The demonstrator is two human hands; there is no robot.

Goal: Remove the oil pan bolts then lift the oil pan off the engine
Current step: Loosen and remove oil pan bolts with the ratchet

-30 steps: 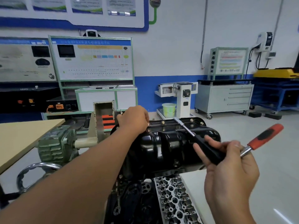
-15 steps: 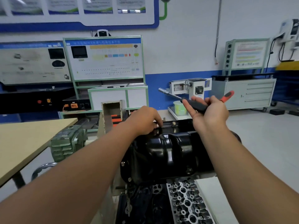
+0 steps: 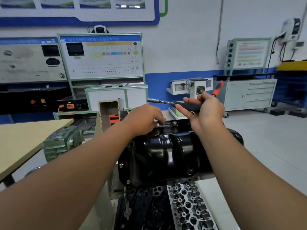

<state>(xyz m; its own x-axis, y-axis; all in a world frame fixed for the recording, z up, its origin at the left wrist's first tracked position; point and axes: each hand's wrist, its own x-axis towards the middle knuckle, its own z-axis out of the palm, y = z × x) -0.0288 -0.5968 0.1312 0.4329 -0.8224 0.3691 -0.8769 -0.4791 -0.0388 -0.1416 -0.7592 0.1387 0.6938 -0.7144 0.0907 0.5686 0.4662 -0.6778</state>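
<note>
Black oil pan (image 3: 167, 155) sits mid-frame, long axis running left-right, still on the engine. Left hand (image 3: 146, 120) curled, fingertips pinching at something on the far flange; looks like a bolt (image 3: 157, 125), too small to be sure. Next bolt (image 3: 174, 123) just right of it on the same rim. Right hand (image 3: 206, 110) closed round a socket driver (image 3: 174, 103), held above the rim, socket end pointing frame-left. Right hand is nearer that bolt. Open air above the far edge; near-side flange bolts (image 3: 121, 166) still seated.
</note>
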